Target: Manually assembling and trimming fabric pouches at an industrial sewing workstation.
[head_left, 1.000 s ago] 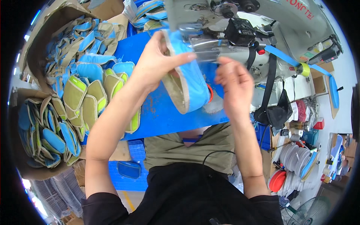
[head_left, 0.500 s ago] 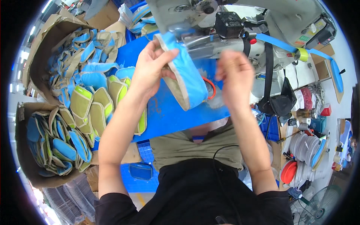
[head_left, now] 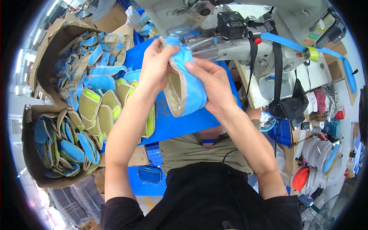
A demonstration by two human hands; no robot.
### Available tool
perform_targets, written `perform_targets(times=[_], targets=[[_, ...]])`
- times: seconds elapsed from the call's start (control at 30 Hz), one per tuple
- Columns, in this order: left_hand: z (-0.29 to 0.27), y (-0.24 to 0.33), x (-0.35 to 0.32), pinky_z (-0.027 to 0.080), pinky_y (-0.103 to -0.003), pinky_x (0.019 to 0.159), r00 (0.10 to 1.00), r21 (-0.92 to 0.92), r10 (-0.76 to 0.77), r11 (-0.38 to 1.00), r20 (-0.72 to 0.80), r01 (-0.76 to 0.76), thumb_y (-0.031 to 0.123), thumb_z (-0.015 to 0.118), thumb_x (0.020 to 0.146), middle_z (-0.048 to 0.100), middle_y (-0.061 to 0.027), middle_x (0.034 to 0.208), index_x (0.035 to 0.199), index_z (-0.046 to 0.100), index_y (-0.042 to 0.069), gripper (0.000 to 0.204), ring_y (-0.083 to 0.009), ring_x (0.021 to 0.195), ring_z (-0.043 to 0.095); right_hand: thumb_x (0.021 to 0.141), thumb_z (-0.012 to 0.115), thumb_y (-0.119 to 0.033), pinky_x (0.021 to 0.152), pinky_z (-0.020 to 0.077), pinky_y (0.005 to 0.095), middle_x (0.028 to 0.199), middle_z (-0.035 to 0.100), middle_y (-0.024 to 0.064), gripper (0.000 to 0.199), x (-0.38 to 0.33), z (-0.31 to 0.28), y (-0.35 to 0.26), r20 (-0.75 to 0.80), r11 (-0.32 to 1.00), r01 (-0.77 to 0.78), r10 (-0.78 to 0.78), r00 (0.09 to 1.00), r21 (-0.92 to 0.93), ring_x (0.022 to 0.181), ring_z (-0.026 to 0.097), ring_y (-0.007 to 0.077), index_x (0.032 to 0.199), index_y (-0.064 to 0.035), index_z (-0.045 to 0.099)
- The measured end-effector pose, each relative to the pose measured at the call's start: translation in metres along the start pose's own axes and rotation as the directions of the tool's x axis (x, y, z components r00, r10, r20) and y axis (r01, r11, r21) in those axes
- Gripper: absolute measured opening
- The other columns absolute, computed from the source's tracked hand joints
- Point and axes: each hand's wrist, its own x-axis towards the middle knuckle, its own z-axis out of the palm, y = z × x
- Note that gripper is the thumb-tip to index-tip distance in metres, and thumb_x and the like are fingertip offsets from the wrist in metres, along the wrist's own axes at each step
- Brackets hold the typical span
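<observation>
Both my hands hold one blue fabric shoe upper (head_left: 188, 86) with a tan lining and tan edge binding, right in front of a grey sewing machine (head_left: 230, 34). My left hand (head_left: 155, 63) grips its upper left edge near the machine's needle area. My right hand (head_left: 212, 86) clasps its blue right side, thumb across the top. The piece hangs curved, lining facing left.
A blue table top (head_left: 180, 122) lies under the hands. A pile of blue, tan and yellow-green uppers (head_left: 103, 99) lies to the left, with more in two cardboard boxes (head_left: 32, 153) (head_left: 53, 42). A blue strap (head_left: 291, 44), black strap (head_left: 278, 73) and spools (head_left: 318, 153) are at right.
My right hand has moved left from open air onto the blue upper and taken hold of it. The piece has been raised closer to the sewing machine.
</observation>
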Motion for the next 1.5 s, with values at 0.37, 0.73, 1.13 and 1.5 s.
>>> perform_targets(times=[0.37,0.73,1.13,1.5], targets=[[-0.010,0.009,0.014,0.055,-0.027,0.048,0.998,0.072,-0.052,0.996,-0.035,0.055,0.008,0.073,0.088,0.073,-0.0103,0.095,0.131,0.052,-0.005,0.049,-0.0182,0.071,0.072,0.101,0.072,-0.011,0.081,0.0599,0.0266,0.112,0.077,0.0094,0.027,-0.002,0.003,0.006,0.009,0.987,-0.034,0.033,0.999,0.156,0.093,0.073,0.0122,0.124,0.0040,0.071],[-0.013,0.009,0.020,0.056,-0.031,0.056,0.994,-0.023,-0.077,0.997,-0.079,0.075,0.008,0.071,0.091,0.067,-0.0075,0.094,0.135,0.054,-0.007,0.051,-0.0147,0.076,0.067,0.099,0.076,-0.020,0.072,0.0513,0.0239,0.097,0.075,-0.0001,0.023,0.004,0.000,0.000,-0.006,0.999,-0.024,0.024,1.000,0.043,0.086,0.068,0.0077,0.118,-0.0058,0.074],[-0.026,0.010,-0.026,0.059,-0.030,0.079,0.991,-0.064,-0.120,0.990,0.055,0.124,0.017,0.072,0.097,0.069,-0.0062,0.109,0.128,0.059,0.000,0.038,-0.0122,0.093,0.069,0.101,0.072,-0.014,0.086,0.0497,0.0250,0.110,0.073,0.0048,0.029,-0.051,-0.035,-0.268,0.177,-0.036,0.623,-0.970,0.167,-0.781,0.099,0.065,0.0115,0.125,0.0013,0.070],[-0.021,-0.013,-0.018,0.053,-0.026,0.079,0.992,0.114,-0.111,0.988,0.065,0.103,0.027,0.073,0.101,0.072,-0.0009,0.101,0.097,0.072,0.006,0.021,-0.0086,0.088,0.066,0.101,0.067,-0.034,0.104,0.0473,0.0304,0.125,0.072,0.0096,0.049,0.071,-0.193,-0.539,-0.309,0.324,-0.090,-0.726,0.615,-0.942,0.116,0.064,0.0176,0.132,0.0025,0.070]])
